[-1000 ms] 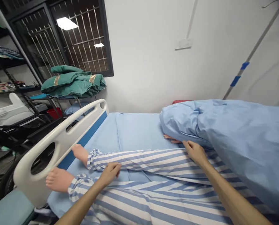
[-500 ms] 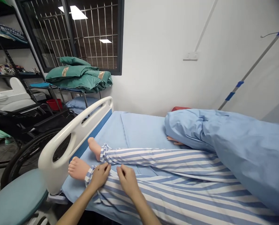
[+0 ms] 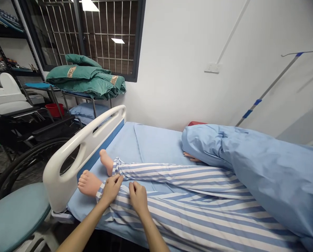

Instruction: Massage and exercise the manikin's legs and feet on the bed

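White plastic bed rail runs along the left side of the hospital bed, above a teal padded seat. Just past the rail, the left hand rests on the cuff of the striped pyjama trousers, close beside a manikin's bare foot. Its fingers are bunched together on the cloth; whether they pinch it or only press, one cannot tell. The right hand lies just beside it on the same trouser leg, with its fingers pressed together on the stripes, their grip equally unclear. The trousers lie on a pale blue sheet, and a blue blanket is heaped across the bed's right side.
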A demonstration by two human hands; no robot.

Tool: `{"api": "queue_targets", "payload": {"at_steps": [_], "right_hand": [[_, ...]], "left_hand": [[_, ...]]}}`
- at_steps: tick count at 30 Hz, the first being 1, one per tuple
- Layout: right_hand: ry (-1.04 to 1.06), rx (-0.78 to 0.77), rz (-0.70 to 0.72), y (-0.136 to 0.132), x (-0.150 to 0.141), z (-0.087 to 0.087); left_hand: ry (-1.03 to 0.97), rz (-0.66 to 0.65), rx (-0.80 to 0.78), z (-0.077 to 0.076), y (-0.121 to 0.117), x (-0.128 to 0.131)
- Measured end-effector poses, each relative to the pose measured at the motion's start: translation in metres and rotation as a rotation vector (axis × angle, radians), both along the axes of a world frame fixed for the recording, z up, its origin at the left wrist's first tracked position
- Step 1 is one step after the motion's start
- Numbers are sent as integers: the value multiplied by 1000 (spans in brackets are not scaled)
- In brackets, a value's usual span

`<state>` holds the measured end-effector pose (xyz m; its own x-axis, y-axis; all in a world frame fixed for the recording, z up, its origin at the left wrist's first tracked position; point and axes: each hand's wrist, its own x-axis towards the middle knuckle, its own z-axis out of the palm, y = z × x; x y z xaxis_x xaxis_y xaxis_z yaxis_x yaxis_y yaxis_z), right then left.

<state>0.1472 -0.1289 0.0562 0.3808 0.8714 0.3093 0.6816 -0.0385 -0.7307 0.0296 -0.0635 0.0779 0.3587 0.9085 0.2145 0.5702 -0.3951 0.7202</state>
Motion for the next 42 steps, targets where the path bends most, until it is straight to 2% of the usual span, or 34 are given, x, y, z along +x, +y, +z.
{"api": "queue_targets", "payload": {"at_steps": [3,5,9,12,15,17,21,24,26,28,32,35,38,42], "right_hand": [[28,0,23,1,0,0],[56,5,26,2,-3,7],[97,74,58,8,-21,23],[130,102,58,11,-35,20],[112,86,-9,12,-40,6],[103,83,-33,12,-39,-1],[133,99,-50,12,-38,-3],[213,111,-67,15,-37,-2],[279,127,-85,16,-34,0],[283,124,-105,14,-29,6],[78,45,-131,3,-20,21],[-17,5,-170,-4,-17,21],[-26,-21,-208,-4,-17,11],[50,7,-236,1,-15,0]], "left_hand": [[299,-17,110,-22,-3,3],[420,-24,139,-30,-6,3],[509,12,78,-37,-5,0],[524,44,56,-43,-2,-3],[442,33,53,-44,-1,-5],[333,34,38,-38,-1,-2],[-69,165,-64,-22,-4,10],[-304,192,-122,-20,-10,22],[-271,181,-80,-22,-14,28],[-153,198,-31,-25,-18,32],[41,220,-26,-30,-23,34],[97,222,-32,-32,-22,33],[48,225,-52,-31,-19,34],[-230,207,-116,-23,-18,44]]}}
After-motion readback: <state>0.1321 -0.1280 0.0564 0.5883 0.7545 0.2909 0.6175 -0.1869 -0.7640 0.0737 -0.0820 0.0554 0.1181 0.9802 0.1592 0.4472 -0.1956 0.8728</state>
